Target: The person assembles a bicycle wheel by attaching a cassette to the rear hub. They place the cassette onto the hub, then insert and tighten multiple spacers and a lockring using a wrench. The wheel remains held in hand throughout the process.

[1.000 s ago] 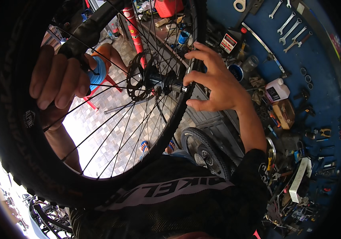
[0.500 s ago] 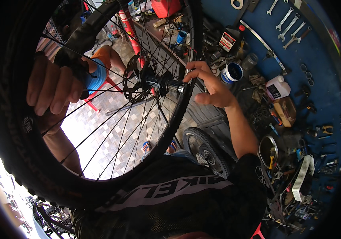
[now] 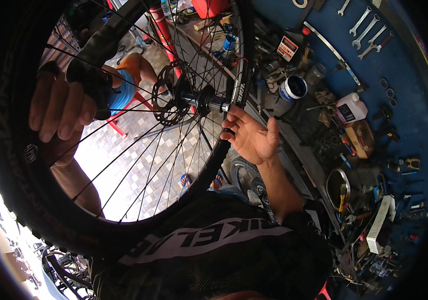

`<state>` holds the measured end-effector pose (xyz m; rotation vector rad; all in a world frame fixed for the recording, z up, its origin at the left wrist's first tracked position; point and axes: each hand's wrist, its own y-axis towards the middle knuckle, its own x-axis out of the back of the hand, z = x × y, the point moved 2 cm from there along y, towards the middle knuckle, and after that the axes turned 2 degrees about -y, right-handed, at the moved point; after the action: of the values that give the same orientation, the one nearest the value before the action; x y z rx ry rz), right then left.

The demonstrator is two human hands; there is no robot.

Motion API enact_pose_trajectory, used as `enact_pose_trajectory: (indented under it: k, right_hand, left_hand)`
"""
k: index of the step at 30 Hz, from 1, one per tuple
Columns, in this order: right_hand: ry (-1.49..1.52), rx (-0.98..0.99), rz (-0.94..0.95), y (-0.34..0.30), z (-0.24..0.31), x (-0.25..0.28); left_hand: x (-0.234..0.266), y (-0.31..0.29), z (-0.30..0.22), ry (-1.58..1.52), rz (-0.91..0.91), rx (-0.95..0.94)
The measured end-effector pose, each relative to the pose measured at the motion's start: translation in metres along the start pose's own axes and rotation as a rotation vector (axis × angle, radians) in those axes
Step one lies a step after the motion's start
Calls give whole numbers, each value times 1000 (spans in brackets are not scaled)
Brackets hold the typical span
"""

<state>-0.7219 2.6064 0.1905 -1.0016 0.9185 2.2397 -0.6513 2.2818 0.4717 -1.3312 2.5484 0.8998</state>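
A bicycle wheel (image 3: 69, 227) with a black knobby tyre stands tilted in front of me, and its thin black spokes cross the view. My left hand (image 3: 64, 107) wraps its fingers round the wheel's left side. At the wheel's centre the hub (image 3: 201, 101) carries a black disc rotor (image 3: 161, 95) and a bare silver end. My right hand (image 3: 254, 135) is turned palm up at the right, thumb apart. Its fingertips are at the hub's silver end, beside the rim; nothing shows in that hand.
Right of me is a cluttered bench with a white-and-blue tub (image 3: 293, 89), a pink-liquid jug (image 3: 351, 108) and a dark bottle (image 3: 289, 47). Spanners (image 3: 366, 30) hang on the blue board. Another wheel (image 3: 249, 175) stands below. Beyond the spokes, a person in blue (image 3: 124, 92) sits on a red chair.
My right hand has moved down and left and turned its palm upward, with its fingertips still at the hub end. My left hand keeps its hold, and the wheel has shifted slightly.
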Motion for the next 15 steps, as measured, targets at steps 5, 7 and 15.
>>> enact_pose_trajectory:
  k: [5,7,15]
  right_hand:
    - [314,-51,63,-3,-21,-17]
    - [383,-26,78,-4,-16,-32]
    - [-364,13,35,-22,7,-61]
  left_hand:
    - [0,1,7,-63,-5,-6]
    - [6,0,9,-79,24,-7]
    - [4,-3,6,-17,72,-36]
